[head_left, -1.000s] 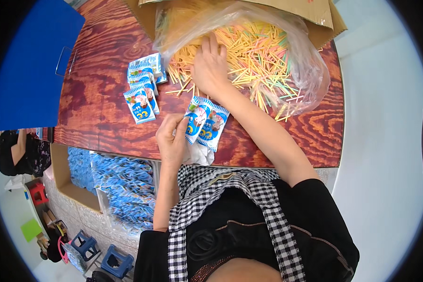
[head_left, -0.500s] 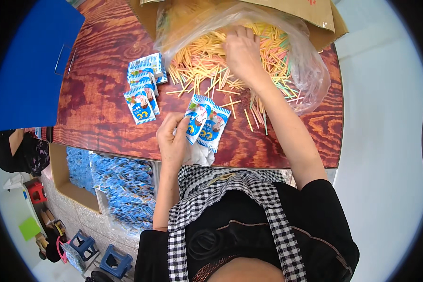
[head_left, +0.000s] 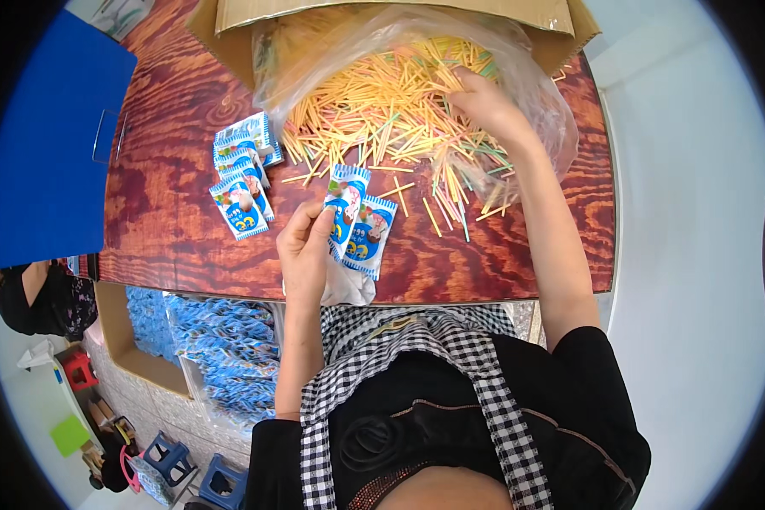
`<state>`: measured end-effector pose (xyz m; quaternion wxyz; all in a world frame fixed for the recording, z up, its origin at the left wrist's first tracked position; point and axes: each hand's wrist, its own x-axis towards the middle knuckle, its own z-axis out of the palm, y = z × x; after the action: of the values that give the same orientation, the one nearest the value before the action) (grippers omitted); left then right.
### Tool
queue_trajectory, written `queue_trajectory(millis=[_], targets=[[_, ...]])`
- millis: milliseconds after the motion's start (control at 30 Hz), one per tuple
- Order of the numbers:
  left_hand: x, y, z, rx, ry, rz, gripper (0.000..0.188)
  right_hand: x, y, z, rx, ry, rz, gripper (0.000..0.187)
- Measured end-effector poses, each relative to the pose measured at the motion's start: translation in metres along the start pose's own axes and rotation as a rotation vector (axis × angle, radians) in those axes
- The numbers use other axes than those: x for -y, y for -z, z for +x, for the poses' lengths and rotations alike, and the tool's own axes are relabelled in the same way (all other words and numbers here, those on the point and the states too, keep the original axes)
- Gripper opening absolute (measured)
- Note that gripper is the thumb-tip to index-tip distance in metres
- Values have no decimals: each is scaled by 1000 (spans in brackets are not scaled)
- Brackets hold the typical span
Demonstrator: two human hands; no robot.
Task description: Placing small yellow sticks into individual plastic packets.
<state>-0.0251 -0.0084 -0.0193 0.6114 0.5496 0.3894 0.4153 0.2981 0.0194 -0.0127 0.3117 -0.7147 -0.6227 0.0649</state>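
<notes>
My left hand [head_left: 304,246] is closed on a small blue-and-white printed sachet [head_left: 346,212], pinched between thumb and fingers. A second sachet [head_left: 371,242] lies partly beneath it, with a crumpled white sheet [head_left: 351,285] below both, at the table's front edge. At the far right, my right hand [head_left: 489,109] reaches into a heap of thin yellow, pink and green sticks [head_left: 374,89]. Its fingers are curled, with sticks at the fingertips; how many it grips cannot be made out. The heap spills from a clear plastic bag [head_left: 557,127].
A cardboard box [head_left: 391,19] backs the bag. More sachets [head_left: 240,204] overlap in a small stack left of the sticks. A blue panel [head_left: 51,144] stands at the left. Below the table, a bag packed with blue sachets [head_left: 225,348] sits beside an open carton [head_left: 149,374].
My right hand has moved right and slightly nearer within the heap. My left hand keeps hold of the sachet, which is turned more upright. The whole view has shifted slightly.
</notes>
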Motion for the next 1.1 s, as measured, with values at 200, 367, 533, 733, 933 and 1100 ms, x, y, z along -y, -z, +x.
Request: queue_trajectory(millis=[200, 367, 533, 733, 933, 1100], targets=[[-7, -15, 9, -31, 91, -215, 13, -5, 12, -14, 370, -453, 1115, 17], [-14, -33, 19, 48, 254, -458, 13, 13, 12, -35, 245, -638, 1672, 18], [-12, -48, 28, 96, 262, -512, 15, 16, 9, -47, 213, -615, 1811, 35], [-13, -64, 39, 102, 298, -605, 13, 29, 8, -56, 215, -498, 1513, 41], [-11, -86, 51, 102, 135, -454, 12, 48, -7, -71, 327, -477, 1803, 26], [-13, -102, 43, 165, 95, -220, 12, 55, -17, -75, 187, -601, 1746, 28]])
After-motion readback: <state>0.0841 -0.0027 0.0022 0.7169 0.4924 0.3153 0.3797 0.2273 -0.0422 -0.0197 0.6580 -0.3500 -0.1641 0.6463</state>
